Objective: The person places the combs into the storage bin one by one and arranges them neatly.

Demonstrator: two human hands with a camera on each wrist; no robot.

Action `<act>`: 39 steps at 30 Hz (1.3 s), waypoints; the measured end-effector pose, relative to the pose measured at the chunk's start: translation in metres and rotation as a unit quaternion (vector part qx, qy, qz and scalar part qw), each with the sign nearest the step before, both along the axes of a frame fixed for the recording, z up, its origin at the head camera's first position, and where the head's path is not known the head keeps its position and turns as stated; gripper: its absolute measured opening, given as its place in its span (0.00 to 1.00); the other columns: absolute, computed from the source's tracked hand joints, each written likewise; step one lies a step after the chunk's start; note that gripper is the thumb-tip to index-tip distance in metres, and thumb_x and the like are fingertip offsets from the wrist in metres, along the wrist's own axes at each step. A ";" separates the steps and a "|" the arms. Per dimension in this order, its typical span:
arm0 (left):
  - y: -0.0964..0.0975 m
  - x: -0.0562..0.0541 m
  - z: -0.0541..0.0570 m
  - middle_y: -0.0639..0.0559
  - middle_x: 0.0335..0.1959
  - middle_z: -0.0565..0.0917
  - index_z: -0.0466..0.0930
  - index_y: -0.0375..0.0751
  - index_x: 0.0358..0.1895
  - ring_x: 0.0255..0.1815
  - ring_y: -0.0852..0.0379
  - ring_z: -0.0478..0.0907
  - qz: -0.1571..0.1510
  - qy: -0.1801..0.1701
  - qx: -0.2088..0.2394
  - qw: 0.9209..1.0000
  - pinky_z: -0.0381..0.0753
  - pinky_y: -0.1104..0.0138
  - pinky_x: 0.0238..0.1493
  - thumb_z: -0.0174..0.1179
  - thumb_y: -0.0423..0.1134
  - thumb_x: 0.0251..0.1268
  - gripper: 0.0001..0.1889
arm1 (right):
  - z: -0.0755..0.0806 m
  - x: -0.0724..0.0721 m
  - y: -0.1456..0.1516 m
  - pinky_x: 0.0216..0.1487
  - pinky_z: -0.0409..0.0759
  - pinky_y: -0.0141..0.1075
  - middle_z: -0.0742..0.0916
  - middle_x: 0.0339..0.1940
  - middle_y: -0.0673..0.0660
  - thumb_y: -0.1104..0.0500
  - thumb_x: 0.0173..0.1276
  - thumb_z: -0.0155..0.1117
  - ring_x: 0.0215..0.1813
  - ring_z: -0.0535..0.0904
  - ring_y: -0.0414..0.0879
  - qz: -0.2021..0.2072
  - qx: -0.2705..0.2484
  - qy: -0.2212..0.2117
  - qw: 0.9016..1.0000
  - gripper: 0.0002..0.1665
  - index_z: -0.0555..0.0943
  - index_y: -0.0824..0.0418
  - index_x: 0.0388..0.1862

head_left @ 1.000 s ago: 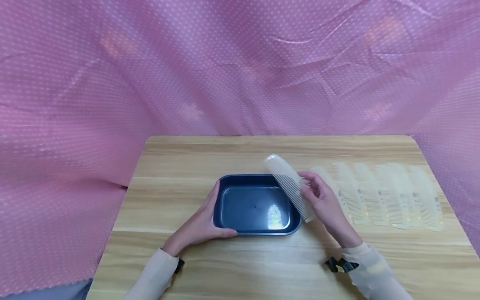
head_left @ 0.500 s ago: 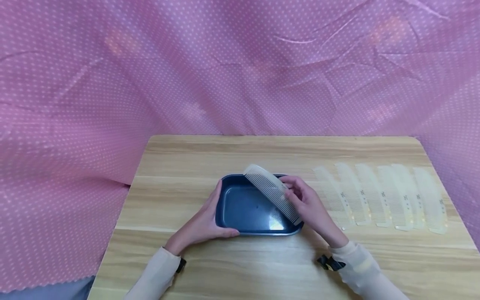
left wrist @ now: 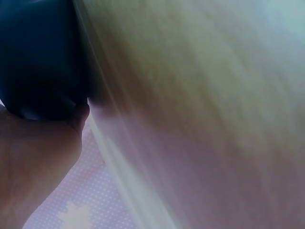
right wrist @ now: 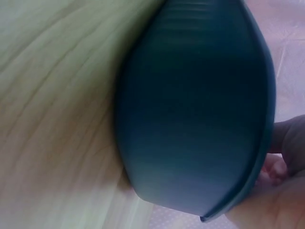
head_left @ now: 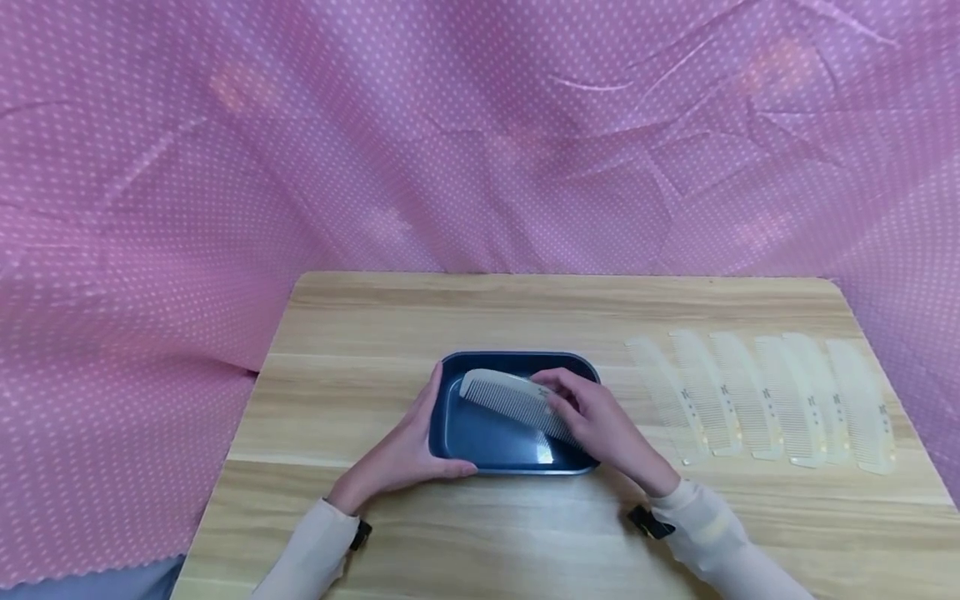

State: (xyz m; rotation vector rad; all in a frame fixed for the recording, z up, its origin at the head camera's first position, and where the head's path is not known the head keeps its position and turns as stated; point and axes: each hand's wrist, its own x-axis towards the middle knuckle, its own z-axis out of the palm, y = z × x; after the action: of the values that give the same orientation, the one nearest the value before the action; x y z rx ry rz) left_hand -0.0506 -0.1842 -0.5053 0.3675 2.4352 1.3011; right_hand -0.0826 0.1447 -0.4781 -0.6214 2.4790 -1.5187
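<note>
In the head view, a dark blue rectangular tray [head_left: 480,440] stands on the table. My left hand [head_left: 405,442] holds the tray's left end, its thumb along the front edge and its fingers at the left side. My right hand [head_left: 603,423], over the tray's right end, pinches a pale translucent comb [head_left: 504,395]. The comb lies slanted inside the tray's outline, teeth towards me; whether it touches the bottom I cannot tell. The right wrist view shows the tray's outer wall [right wrist: 195,109] beside part of my right hand [right wrist: 271,191].
Several more pale combs [head_left: 727,396] lie in a slanting row at the right of the wooden table [head_left: 360,325], some overlapping. A pink dotted cloth [head_left: 465,150] hangs behind the table and at both sides.
My right hand has carried the comb leftwards and down, from above the tray's right edge to within the tray, turning it flatter. My left hand keeps its place on the tray.
</note>
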 end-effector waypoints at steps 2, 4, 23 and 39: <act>-0.001 0.001 0.000 0.57 0.91 0.38 0.24 0.63 0.90 0.90 0.44 0.43 0.002 -0.001 0.002 1.000 0.57 0.31 0.78 0.84 0.61 0.55 0.77 | -0.001 -0.001 -0.003 0.44 0.85 0.39 0.88 0.51 0.50 0.68 0.84 0.62 0.44 0.82 0.46 0.013 0.010 0.002 1.000 0.20 0.83 0.54 0.69; -0.002 0.001 0.000 0.59 0.91 0.38 0.24 0.64 0.90 0.90 0.46 0.43 0.004 -0.001 0.000 1.000 0.57 0.32 0.78 0.84 0.61 0.55 0.77 | -0.002 -0.001 -0.005 0.44 0.84 0.39 0.88 0.51 0.50 0.68 0.84 0.62 0.43 0.81 0.46 0.024 0.019 0.002 1.000 0.20 0.83 0.55 0.69; 0.000 0.001 -0.001 0.57 0.91 0.36 0.23 0.65 0.90 0.90 0.46 0.39 0.000 -0.007 0.002 1.000 0.52 0.32 0.80 0.84 0.60 0.56 0.76 | -0.006 -0.003 -0.013 0.54 0.85 0.44 0.89 0.56 0.51 0.68 0.85 0.59 0.49 0.82 0.42 0.124 0.084 0.000 0.989 0.16 0.85 0.58 0.63; 0.001 0.002 0.001 0.57 0.91 0.36 0.23 0.65 0.90 0.90 0.46 0.40 0.006 -0.012 0.008 1.000 0.53 0.33 0.80 0.84 0.59 0.56 0.77 | -0.009 -0.002 -0.020 0.49 0.81 0.42 0.88 0.49 0.48 0.66 0.83 0.64 0.45 0.80 0.43 0.147 0.115 -0.017 0.982 0.14 0.86 0.57 0.62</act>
State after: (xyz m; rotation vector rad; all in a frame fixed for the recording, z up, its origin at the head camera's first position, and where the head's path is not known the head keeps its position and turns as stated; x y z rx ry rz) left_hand -0.0487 -0.1828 -0.5046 0.3399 2.4122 1.3223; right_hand -0.0845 0.1244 -0.4876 -0.8646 2.3617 -1.1088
